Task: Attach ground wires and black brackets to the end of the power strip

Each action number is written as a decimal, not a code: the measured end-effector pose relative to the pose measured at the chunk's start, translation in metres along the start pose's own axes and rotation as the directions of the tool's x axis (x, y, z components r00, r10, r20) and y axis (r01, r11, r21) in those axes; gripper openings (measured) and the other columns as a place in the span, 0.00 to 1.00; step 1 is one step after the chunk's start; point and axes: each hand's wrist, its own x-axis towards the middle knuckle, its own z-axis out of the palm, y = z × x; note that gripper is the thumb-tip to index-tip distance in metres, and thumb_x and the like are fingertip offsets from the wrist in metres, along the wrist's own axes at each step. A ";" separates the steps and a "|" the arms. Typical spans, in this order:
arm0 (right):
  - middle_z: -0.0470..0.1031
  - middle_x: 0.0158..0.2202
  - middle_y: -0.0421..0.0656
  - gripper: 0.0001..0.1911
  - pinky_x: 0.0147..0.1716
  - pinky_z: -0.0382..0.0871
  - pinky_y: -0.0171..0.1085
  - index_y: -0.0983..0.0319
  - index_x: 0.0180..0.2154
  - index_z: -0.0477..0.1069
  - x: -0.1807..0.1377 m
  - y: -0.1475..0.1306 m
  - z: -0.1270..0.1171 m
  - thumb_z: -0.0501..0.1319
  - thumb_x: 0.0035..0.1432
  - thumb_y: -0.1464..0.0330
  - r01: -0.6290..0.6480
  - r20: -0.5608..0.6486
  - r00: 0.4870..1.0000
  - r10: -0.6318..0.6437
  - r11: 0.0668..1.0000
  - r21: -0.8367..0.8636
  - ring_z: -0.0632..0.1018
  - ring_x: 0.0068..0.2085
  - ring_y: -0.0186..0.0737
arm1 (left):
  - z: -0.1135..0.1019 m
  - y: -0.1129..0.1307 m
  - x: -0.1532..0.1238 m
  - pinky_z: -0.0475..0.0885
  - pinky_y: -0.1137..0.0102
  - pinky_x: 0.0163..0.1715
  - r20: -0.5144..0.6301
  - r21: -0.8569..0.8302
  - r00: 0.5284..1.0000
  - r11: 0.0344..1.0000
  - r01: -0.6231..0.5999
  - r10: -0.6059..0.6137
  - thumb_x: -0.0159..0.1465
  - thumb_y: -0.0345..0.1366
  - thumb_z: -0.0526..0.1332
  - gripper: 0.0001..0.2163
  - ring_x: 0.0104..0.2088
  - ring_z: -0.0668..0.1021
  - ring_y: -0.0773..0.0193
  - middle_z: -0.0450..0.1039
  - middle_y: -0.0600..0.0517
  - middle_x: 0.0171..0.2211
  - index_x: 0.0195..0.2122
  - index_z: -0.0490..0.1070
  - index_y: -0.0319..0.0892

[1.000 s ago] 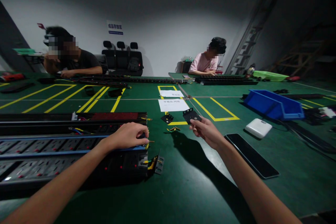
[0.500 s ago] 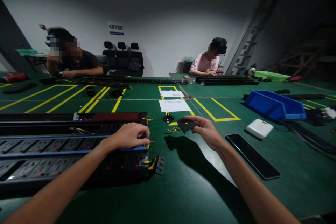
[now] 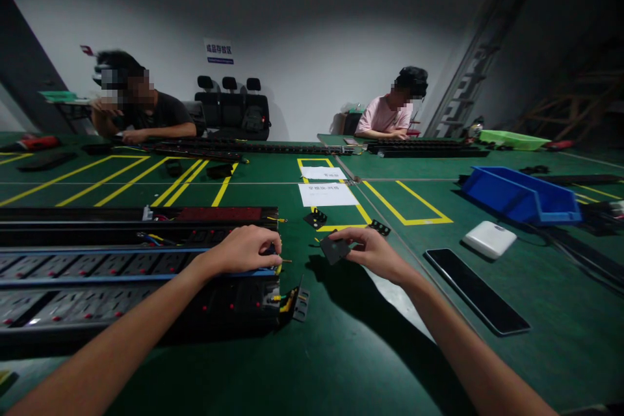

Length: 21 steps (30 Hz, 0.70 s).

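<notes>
My left hand (image 3: pixel 251 248) rests at the right end of a blue-edged power strip (image 3: pixel 92 265), fingers closed round something mostly hidden; a thin copper-coloured tip pokes out to its right. Just past the strip ends, my right hand (image 3: pixel 375 250) pinches a flat black end plate (image 3: pixel 335 248) above the table. Another black end plate (image 3: pixel 316 218) lies behind it, and a black piece with holes (image 3: pixel 380 228) shows beyond my fingers. From the nearest power strip (image 3: pixel 195 309), yellow-green wires lead to a black end bracket (image 3: pixel 301 304) standing at its end.
To the right lie a black phone (image 3: pixel 476 291), a white box (image 3: pixel 489 239) and a blue bin (image 3: pixel 526 198). Paper labels (image 3: pixel 327 195) and yellow tape mark the green table. Two co-workers (image 3: pixel 160 114) sit across it, with more long strips before them.
My right hand has shifted slightly left and down with the end plate, now tilted and nearer the strip ends. The piece with holes behind it has come into sight. My left hand stays at the strip.
</notes>
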 end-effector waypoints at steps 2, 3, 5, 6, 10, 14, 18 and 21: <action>0.84 0.49 0.45 0.16 0.42 0.77 0.42 0.56 0.46 0.83 -0.001 0.000 0.006 0.66 0.55 0.70 0.011 0.046 0.999 -0.009 0.999 -0.048 0.83 0.47 0.47 | -0.001 0.001 0.000 0.55 0.69 0.28 0.003 0.001 1.000 1.000 0.005 -0.005 0.64 0.48 0.65 0.11 0.29 0.74 0.64 0.74 0.55 0.30 0.39 0.80 0.48; 0.84 0.49 0.45 0.16 0.40 0.76 0.41 0.56 0.46 0.83 -0.001 0.000 0.009 0.66 0.55 0.70 0.020 0.067 0.998 -0.016 0.998 -0.062 0.83 0.46 0.46 | -0.001 0.001 0.000 0.55 0.69 0.28 0.005 0.001 1.000 1.000 0.008 -0.008 0.64 0.48 0.65 0.10 0.29 0.74 0.64 0.74 0.55 0.29 0.39 0.80 0.48; 0.84 0.48 0.44 0.14 0.39 0.76 0.40 0.56 0.46 0.82 -0.002 0.001 0.014 0.66 0.56 0.70 0.042 0.093 0.995 -0.035 0.997 -0.070 0.82 0.44 0.45 | -0.001 0.002 0.000 0.55 0.69 0.28 0.008 0.000 1.000 1.000 0.012 -0.012 0.64 0.47 0.65 0.10 0.29 0.74 0.64 0.74 0.55 0.29 0.39 0.80 0.48; 0.84 0.47 0.44 0.14 0.39 0.75 0.39 0.56 0.46 0.82 -0.002 0.001 0.016 0.66 0.57 0.70 0.053 0.099 0.994 -0.046 0.996 -0.067 0.82 0.44 0.44 | -0.002 0.002 0.000 0.55 0.69 0.28 0.009 0.000 1.000 1.000 0.014 -0.014 0.64 0.47 0.65 0.10 0.29 0.74 0.64 0.74 0.55 0.29 0.39 0.80 0.49; 0.82 0.50 0.44 0.15 0.41 0.75 0.39 0.57 0.48 0.80 -0.003 0.001 0.020 0.65 0.59 0.71 0.090 0.118 0.989 -0.084 0.995 -0.052 0.81 0.44 0.43 | -0.001 0.002 0.000 0.55 0.69 0.28 0.009 0.002 1.000 1.000 0.013 -0.013 0.65 0.48 0.66 0.10 0.30 0.74 0.64 0.74 0.56 0.30 0.39 0.81 0.49; 0.81 0.52 0.44 0.20 0.41 0.75 0.39 0.56 0.52 0.79 -0.005 -0.003 0.023 0.63 0.59 0.74 0.121 0.164 0.980 -0.110 0.991 -0.062 0.81 0.44 0.42 | 0.000 0.000 0.000 0.55 0.69 0.28 0.006 0.004 1.000 1.000 0.002 -0.002 0.65 0.48 0.65 0.11 0.30 0.74 0.63 0.74 0.55 0.30 0.40 0.81 0.49; 0.80 0.54 0.45 0.27 0.43 0.76 0.39 0.56 0.58 0.76 -0.007 -0.009 0.029 0.61 0.58 0.76 0.161 0.227 0.964 -0.140 0.984 -0.076 0.80 0.42 0.40 | 0.001 -0.001 -0.001 0.55 0.69 0.29 0.000 0.005 1.000 1.000 -0.005 0.005 0.65 0.47 0.65 0.10 0.30 0.74 0.64 0.74 0.56 0.30 0.40 0.81 0.49; 0.79 0.54 0.46 0.30 0.47 0.76 0.42 0.55 0.61 0.74 -0.007 -0.010 0.034 0.60 0.57 0.77 0.200 0.244 0.955 -0.168 0.973 -0.113 0.80 0.44 0.41 | 0.001 -0.001 -0.001 0.55 0.69 0.29 -0.002 0.005 1.000 1.000 -0.007 0.007 0.65 0.47 0.66 0.10 0.30 0.73 0.64 0.74 0.56 0.30 0.40 0.81 0.48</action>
